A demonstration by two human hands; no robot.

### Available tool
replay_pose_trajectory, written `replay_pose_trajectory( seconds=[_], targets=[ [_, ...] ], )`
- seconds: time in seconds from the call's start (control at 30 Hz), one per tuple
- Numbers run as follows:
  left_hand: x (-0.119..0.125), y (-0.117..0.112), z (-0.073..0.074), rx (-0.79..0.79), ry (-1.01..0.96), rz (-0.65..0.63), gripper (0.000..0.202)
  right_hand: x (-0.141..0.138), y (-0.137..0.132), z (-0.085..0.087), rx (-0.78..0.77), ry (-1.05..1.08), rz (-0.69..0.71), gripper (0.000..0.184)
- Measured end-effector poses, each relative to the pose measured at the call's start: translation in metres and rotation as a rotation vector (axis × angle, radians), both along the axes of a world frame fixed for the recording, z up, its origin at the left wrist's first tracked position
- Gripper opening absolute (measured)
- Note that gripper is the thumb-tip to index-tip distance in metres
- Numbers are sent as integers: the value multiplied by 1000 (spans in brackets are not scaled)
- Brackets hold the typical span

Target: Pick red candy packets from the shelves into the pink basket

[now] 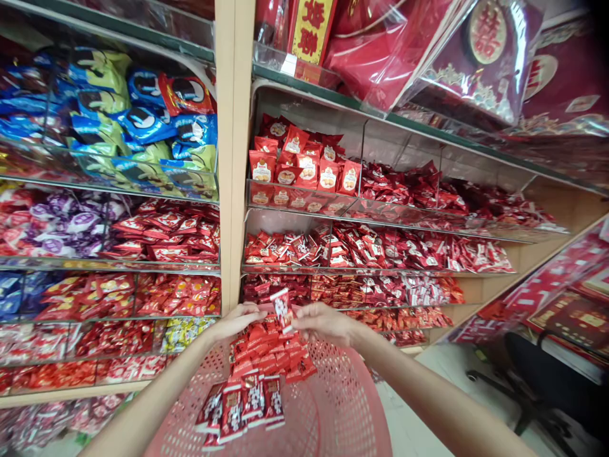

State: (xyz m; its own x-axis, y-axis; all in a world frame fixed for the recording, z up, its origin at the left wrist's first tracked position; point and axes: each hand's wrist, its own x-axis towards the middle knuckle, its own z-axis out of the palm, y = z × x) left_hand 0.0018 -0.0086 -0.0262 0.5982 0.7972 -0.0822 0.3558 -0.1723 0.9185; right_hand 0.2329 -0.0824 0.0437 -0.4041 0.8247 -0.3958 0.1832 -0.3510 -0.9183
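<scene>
Sachets (259, 362) — light, slick film, best taken by the sealed edge — heaped in pink plastic basket (337, 406); right hand (323, 324) pinches one sachet (283, 311), left hand (235, 321) loosely spread beside it.

The pink plastic basket (333, 412) leaves open room over its bare right half at lower centre, but the clear shelf fronts (299, 198) and wooden upright (231, 139) block forward reach, and a black office chair (537, 374) stands at lower right.
</scene>
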Motion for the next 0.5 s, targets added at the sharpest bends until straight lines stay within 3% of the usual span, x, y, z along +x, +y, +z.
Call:
replay_pose_trajectory(
  seconds=[0.23, 0.5],
  targets=[
    [0, 1, -1, 96, 0, -34, 45, 15, -41, -73, -446, -390, 226, 14],
    [-1, 0, -1, 79, 15, -32, 43, 13, -52, -104, -620, -385, 289, 26]
  ],
)
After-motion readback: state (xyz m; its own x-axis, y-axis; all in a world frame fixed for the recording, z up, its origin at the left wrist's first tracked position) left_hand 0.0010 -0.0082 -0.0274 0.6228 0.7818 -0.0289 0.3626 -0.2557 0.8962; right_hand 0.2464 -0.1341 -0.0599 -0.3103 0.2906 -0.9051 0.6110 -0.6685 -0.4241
